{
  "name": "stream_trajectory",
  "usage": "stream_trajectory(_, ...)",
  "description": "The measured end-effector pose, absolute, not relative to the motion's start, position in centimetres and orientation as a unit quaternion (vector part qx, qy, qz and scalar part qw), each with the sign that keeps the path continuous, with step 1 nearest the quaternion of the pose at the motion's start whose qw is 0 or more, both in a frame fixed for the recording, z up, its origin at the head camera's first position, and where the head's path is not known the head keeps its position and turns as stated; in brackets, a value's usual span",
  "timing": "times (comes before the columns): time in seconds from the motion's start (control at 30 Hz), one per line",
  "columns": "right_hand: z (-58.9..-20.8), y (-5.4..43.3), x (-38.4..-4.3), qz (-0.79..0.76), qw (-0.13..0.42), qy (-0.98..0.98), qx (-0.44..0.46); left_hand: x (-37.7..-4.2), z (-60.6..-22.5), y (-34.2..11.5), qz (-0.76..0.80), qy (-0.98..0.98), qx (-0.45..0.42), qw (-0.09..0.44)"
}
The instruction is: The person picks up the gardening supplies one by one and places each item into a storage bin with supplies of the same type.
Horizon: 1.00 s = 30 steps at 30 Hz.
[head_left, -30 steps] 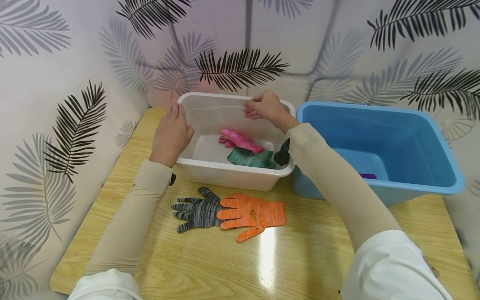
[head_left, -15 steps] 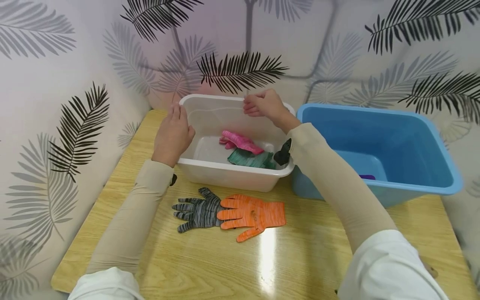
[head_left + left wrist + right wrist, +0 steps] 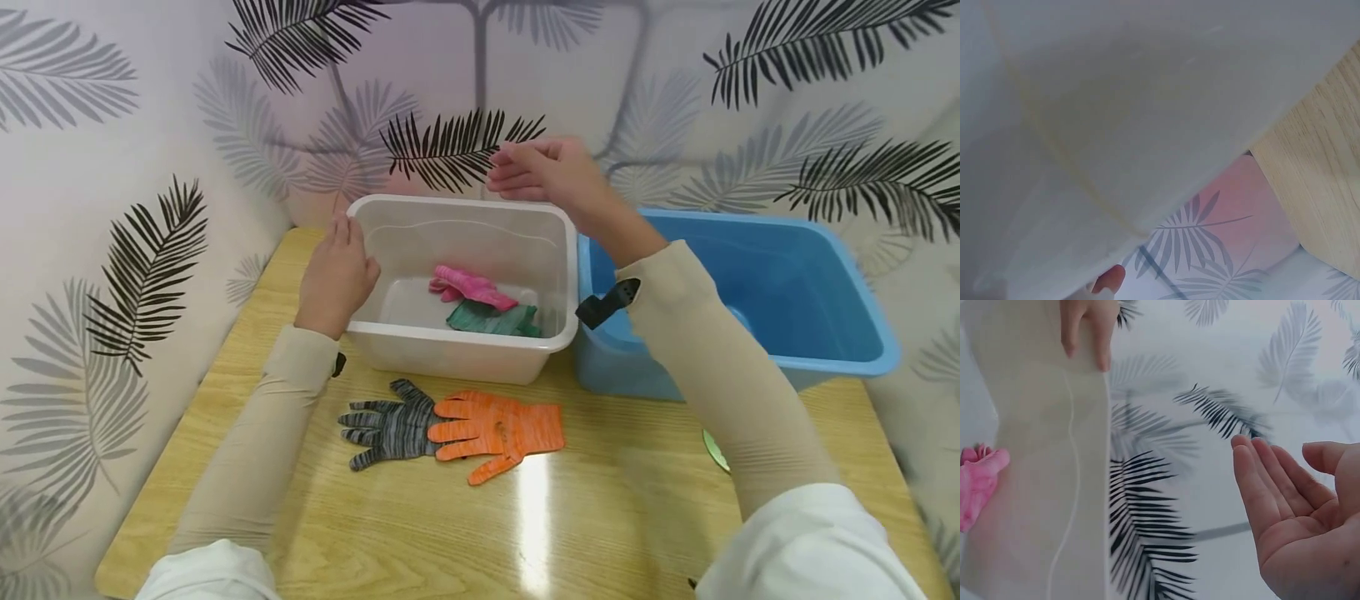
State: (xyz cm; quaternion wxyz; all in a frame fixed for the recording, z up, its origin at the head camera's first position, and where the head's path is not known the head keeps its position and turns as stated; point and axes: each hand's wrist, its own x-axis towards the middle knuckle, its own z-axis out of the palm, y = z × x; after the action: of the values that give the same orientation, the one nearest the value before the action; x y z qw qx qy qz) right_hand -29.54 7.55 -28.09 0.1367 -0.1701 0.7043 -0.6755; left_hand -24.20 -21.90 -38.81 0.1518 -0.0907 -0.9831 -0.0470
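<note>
My left hand (image 3: 336,275) grips the left rim of a white plastic tub (image 3: 450,354); in the right wrist view its thumb and finger straddle the rim. Inside the tub lie a pink glove (image 3: 474,287) and a green glove (image 3: 491,318), crumpled and overlapping. My right hand (image 3: 551,171) hovers over the tub's back right corner, holding nothing; its palm and lightly bent fingers show in the right wrist view. In front of the tub, an orange glove (image 3: 498,429) lies flat, partly covering a grey striped glove (image 3: 393,425).
To the right, a blue tub (image 3: 832,258) stands close beside the white one, partly hidden by my right arm. A green rounded thing (image 3: 716,450) peeks out beside that sleeve on the wooden table (image 3: 420,542). A leaf-patterned backdrop (image 3: 420,50) rises behind both tubs.
My right hand has risen from the white tub's back rim, and its forearm has shifted right over the blue tub. The purple thing there is now hidden. My left hand keeps its place.
</note>
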Motion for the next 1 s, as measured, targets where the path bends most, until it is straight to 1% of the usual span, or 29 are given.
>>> stream_trajectory(0.1,-27.6,8.4,-27.8,-0.636,0.118,0.733,-0.21,-24.2,-38.9,-22.1,-0.049,-0.985,-0.088,0.143)
stream_trajectory(0.2,-27.5,9.3,-26.1,-0.602,0.081,0.754,-0.25,-24.0,-38.9,-22.4,-0.046,-0.986,-0.086,0.134)
stream_trajectory(0.37,-28.2,11.3,-23.1,-0.578,0.04,0.769,-0.268,-23.7,-38.9,-22.7,-0.05,-0.986,-0.088,0.133)
stream_trajectory(0.57,-29.7,13.9,-19.2,-0.511,0.028,0.815,-0.271,-23.8,-39.1,-22.4,-0.052,-0.982,-0.097,0.15)
stream_trajectory(0.73,-31.4,15.4,-16.3,-0.462,0.032,0.842,-0.276,-24.0,-39.0,-22.0,-0.054,-0.981,-0.101,0.154)
stream_trajectory(0.87,-33.2,16.1,-14.5,-0.425,0.036,0.856,-0.294,-24.0,-38.8,-21.9,-0.056,-0.982,-0.103,0.151)
stream_trajectory(1.0,-35.3,16.6,-13.5,-0.395,0.053,0.864,-0.309,-24.1,-38.8,-21.7,-0.053,-0.98,-0.108,0.157)
